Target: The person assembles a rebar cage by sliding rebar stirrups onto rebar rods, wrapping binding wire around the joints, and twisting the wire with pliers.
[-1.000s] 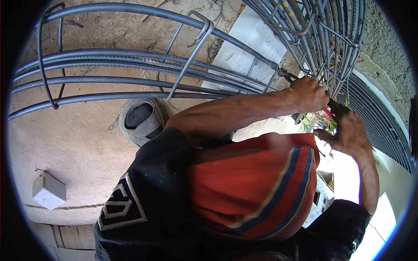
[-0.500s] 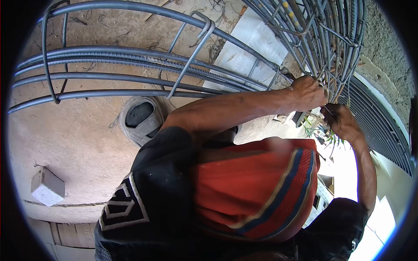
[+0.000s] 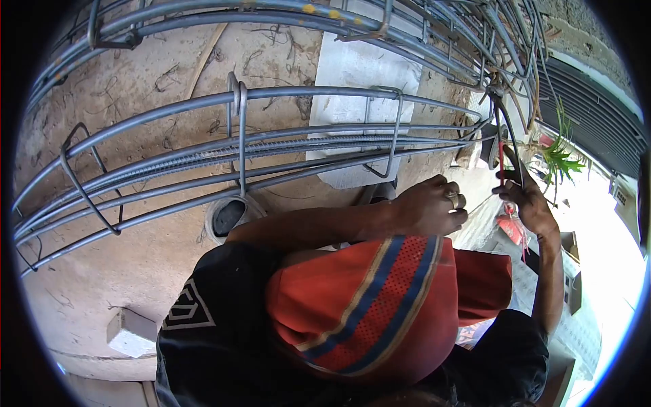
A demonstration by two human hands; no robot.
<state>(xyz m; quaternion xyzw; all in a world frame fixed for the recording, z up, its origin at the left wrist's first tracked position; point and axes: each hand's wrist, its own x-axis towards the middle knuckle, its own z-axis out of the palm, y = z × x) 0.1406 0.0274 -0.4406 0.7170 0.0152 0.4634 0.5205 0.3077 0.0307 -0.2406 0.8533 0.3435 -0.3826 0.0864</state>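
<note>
My right hand (image 3: 530,202) is closed around the handles of a pair of pincers (image 3: 503,132). One handle looks red, and the head meets the bars at the corner of the rebar cage (image 3: 312,140). My left hand (image 3: 434,207) hangs below the cage, apart from it, with its fingers curled and a ring on one of them. What seems to be a thin wire (image 3: 480,203) runs from its fingertips toward the right hand. Bent stirrups (image 3: 243,139) loop around the long bars of the cage.
A second bundle of bars (image 3: 271,19) crosses the top. Behind lies a pale sheet (image 3: 363,74) on the dirt floor. A concrete block (image 3: 132,332) sits lower left. A green plant (image 3: 561,163) and a dark ribbed shutter (image 3: 590,102) are at right. Striped red cloth (image 3: 380,298) covers my front.
My left hand has come away from the bars, down and left. My right hand now shows the pincers, their head at the bars. The view has shifted, so the cage sits lower.
</note>
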